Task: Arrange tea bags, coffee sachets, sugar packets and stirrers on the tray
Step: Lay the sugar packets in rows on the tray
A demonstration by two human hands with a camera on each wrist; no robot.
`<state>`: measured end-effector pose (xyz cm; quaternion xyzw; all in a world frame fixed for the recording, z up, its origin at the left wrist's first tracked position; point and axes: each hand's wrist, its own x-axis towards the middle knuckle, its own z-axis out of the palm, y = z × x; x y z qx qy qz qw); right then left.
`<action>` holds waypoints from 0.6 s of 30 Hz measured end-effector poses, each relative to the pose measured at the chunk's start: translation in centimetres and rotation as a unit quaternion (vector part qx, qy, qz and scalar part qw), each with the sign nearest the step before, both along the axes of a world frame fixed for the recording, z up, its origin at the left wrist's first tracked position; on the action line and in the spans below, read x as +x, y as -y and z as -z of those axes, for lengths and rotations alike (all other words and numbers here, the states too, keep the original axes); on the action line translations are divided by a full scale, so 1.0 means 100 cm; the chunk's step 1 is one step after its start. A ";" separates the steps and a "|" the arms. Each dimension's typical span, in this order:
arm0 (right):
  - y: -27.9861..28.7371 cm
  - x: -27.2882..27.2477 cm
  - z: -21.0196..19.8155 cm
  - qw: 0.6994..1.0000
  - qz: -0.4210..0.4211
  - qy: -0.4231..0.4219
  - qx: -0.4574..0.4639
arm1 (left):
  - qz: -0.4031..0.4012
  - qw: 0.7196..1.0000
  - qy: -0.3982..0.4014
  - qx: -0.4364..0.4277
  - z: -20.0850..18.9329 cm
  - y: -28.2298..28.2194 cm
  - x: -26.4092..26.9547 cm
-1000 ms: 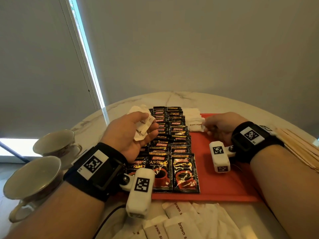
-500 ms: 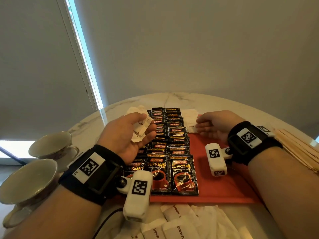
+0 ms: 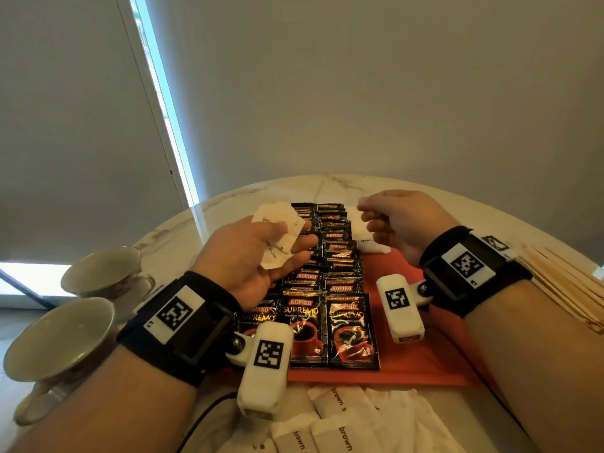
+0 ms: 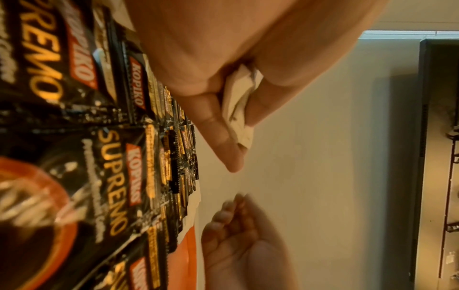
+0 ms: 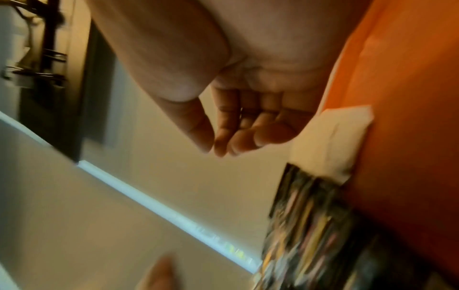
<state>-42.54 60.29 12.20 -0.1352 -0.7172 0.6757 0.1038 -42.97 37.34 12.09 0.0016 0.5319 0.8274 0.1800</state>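
Above the tray point(image 3: 434, 361) — left hand point(image 3: 248, 256) clamped on sugar packets point(image 3: 277, 237), right hand point(image 3: 398, 223) loosely curled, holding nothing — probably mid-handover; next, pinching one packet.

Coffee sachets point(image 3: 327, 289) on tray point(image 3: 434, 361)

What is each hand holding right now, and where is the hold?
The left hand holds white sugar packets, thumb across their middle, fingers beneath. The right hand holds nothing; its fingers are loosely curled above the tray.
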 end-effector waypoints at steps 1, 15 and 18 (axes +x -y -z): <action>0.009 0.003 -0.005 0.999 -0.043 -0.006 0.001 | 0.007 1.000 -0.005 -0.004 0.000 -0.001 0.002; 0.049 0.022 -0.028 0.991 -0.112 -0.077 0.000 | 0.098 0.993 -0.056 -0.023 -0.007 0.003 0.009; 0.050 0.022 -0.030 0.990 -0.088 -0.107 -0.041 | 0.056 0.997 -0.044 -0.011 -0.005 0.004 0.003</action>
